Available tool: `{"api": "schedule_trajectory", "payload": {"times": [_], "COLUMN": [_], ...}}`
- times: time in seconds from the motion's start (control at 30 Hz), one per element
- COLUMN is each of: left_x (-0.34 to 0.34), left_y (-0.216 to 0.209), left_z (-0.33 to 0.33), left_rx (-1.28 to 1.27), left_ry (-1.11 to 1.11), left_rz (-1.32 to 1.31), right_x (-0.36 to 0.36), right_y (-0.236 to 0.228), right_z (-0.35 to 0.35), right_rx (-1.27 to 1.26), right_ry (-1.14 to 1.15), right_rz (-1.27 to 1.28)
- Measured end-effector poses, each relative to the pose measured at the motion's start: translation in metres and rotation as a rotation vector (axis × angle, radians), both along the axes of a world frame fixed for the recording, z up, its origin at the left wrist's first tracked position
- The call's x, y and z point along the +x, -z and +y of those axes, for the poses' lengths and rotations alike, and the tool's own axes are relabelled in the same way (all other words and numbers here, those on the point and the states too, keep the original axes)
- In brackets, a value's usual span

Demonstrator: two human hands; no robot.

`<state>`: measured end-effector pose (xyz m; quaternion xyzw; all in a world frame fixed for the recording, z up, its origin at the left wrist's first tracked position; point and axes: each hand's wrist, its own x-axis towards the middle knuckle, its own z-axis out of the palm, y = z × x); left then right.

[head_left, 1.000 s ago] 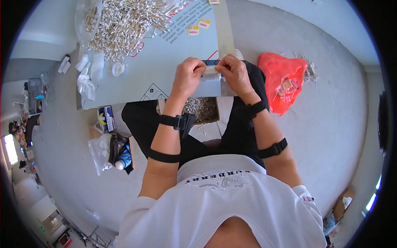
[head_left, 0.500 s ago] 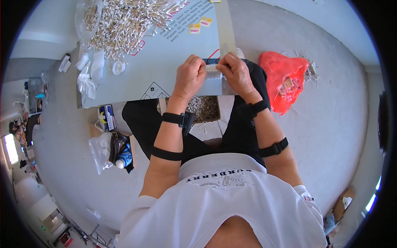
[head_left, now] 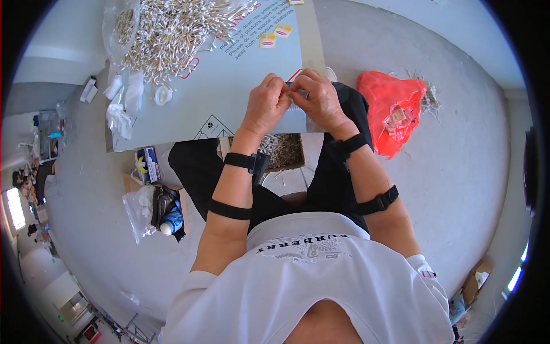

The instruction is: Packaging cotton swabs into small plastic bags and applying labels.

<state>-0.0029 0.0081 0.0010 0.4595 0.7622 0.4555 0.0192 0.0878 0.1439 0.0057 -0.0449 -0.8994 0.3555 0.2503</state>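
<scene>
1. While seated close to the desk [head_left: 200, 106], have both forearms stretched forward over its near edge, with black straps [head_left: 230, 210] around each.
2. Have the left grip [head_left: 267, 106] narrowed to a pinch, holding a small pale ribbed packet [head_left: 294, 107] at its far edge, as far as can be seen.
3. Have the right grip [head_left: 321, 103] narrowed likewise, pinching the same packet with fingertips right up against those of the left. Cannot tell the exact points of contact behind the knuckles.
4. Find the packet near the right end of the desk's near edge, mostly hidden by the fingers.
5. See, toward the far left of the desk, a large heap of cotton swabs [head_left: 172, 40], partly inside a clear plastic bag [head_left: 111, 31].
6. Near the heap, notice a white roll [head_left: 162, 95] and, farther left, white gloves [head_left: 119, 121].
7. Beyond both grips, spot small yellow-and-white cards [head_left: 267, 40] lying flat.
8. Below the near edge, between the knees, see an open box [head_left: 302, 152] full of swabs.
9. On the floor to the right, see a red bag [head_left: 381, 137] with pink packets [head_left: 399, 119] in its mouth.
10. On the floor to the left, see a carton [head_left: 131, 182] and a blue-and-white bottle [head_left: 171, 222].
</scene>
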Motion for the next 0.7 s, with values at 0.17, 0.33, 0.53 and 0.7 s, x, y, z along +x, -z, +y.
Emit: {"api": "schedule_trajectory", "payload": {"times": [0.17,0.33,0.53,0.7], "left_x": [-0.003,-0.003,-0.001,0.002], "left_y": [-0.002,-0.004,-0.001,-0.002], "left_z": [-0.004,-0.005,-0.006,-0.009], "left_rx": [0.003,-0.072,-0.058,0.005], "left_ry": [0.025,0.069,0.038,0.052], "left_rz": [0.042,0.149,0.085,-0.054], "right_x": [-0.004,-0.006,0.007,0.014], "right_y": [-0.001,0.000,-0.008,-0.006], "right_z": [0.001,0.007,0.025,0.024], "right_rx": [0.034,0.106,0.155,-0.004], "right_ry": [-0.051,-0.144,-0.162,-0.155], "right_rz": [-0.058,-0.065,-0.126,-0.159]}}
